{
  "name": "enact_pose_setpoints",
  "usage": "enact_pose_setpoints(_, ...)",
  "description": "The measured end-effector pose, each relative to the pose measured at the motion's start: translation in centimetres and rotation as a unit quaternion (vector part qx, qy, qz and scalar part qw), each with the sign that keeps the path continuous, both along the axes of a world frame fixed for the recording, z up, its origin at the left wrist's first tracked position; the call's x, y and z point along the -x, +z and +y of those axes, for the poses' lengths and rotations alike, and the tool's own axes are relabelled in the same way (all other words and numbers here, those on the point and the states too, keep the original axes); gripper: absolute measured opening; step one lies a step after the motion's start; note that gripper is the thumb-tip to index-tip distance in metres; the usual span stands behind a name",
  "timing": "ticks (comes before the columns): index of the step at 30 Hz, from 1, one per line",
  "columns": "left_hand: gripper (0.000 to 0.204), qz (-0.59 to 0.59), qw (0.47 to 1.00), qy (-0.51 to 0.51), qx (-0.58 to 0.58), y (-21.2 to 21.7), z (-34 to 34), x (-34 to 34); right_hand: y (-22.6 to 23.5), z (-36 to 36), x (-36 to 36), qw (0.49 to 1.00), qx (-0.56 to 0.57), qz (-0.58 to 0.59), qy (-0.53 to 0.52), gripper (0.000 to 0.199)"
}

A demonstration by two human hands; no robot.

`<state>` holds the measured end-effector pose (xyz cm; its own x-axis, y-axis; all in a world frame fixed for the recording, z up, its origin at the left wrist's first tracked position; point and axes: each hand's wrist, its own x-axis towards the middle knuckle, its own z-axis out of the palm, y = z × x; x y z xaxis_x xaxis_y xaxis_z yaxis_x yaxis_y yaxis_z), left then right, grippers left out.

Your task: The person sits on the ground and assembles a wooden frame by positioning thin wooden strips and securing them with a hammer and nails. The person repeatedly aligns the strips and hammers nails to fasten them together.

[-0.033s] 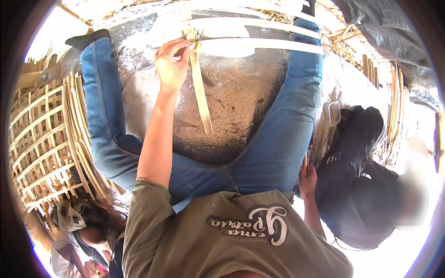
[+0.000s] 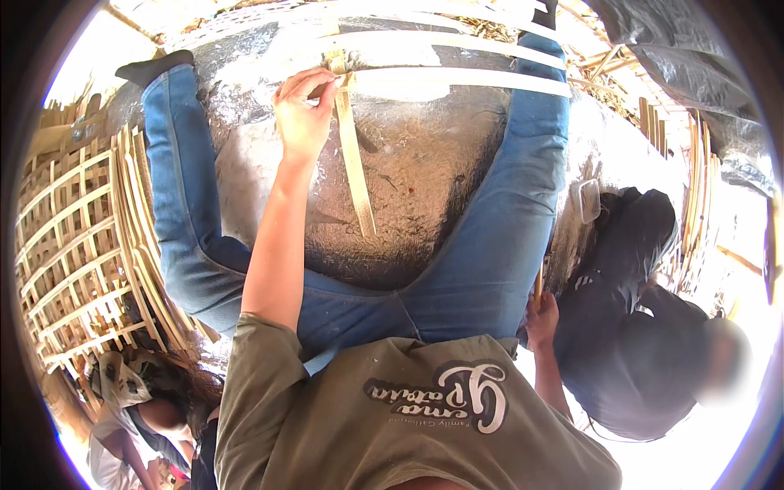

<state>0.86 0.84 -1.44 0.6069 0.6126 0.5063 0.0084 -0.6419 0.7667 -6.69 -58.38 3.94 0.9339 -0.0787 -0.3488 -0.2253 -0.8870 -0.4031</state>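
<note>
My left hand (image 2: 304, 110) is raised over the floor between my legs. Its thumb and forefinger pinch the left end of a pale bamboo strip (image 2: 457, 77), where this crosses a bamboo slat (image 2: 354, 163) that runs toward me. The strip reaches right across my jeans leg. Farther off, another pale strip (image 2: 449, 39) lies across the same slat. Low by my right thigh, my right hand (image 2: 541, 321) is closed around a thin wooden stick or handle (image 2: 538, 282); most of it is hidden by my leg and fingers.
A woven bamboo lattice (image 2: 69, 253) stands at the left beside stacked slats (image 2: 143, 237). Close on my right crouches a person in dark clothes (image 2: 629, 335). Another person (image 2: 143, 425) sits at the lower left. Dark plastic sheeting (image 2: 686, 49) hangs at the upper right.
The person in dark clothes at the right has shifted very slightly. Both my hands and the bamboo strips stay in place.
</note>
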Motion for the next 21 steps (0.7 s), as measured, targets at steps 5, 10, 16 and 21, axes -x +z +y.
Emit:
enact_pose_setpoints(5,0.013,0.002,1.0,-0.003,-0.01,-0.4,0.4,0.3,0.0,0.1,0.1,0.995,-0.013,-0.091,-0.04,0.019)
enact_pose_setpoints(10,0.016,-0.006,1.0,-0.002,-0.014,-0.3,0.2,-0.7,1.4,1.8,-3.1,0.984,-0.063,-0.166,0.008,0.015)
enact_pose_setpoints(16,0.016,-0.006,1.0,-0.01,0.017,-0.5,0.5,-0.5,7.1,8.3,-6.8,0.95,-0.3,-0.056,-0.068,0.021)
enact_pose_setpoints(21,0.016,0.008,1.0,0.005,0.013,0.0,-0.2,-0.6,9.6,11.9,-7.7,0.941,-0.339,0.017,-0.001,0.025)
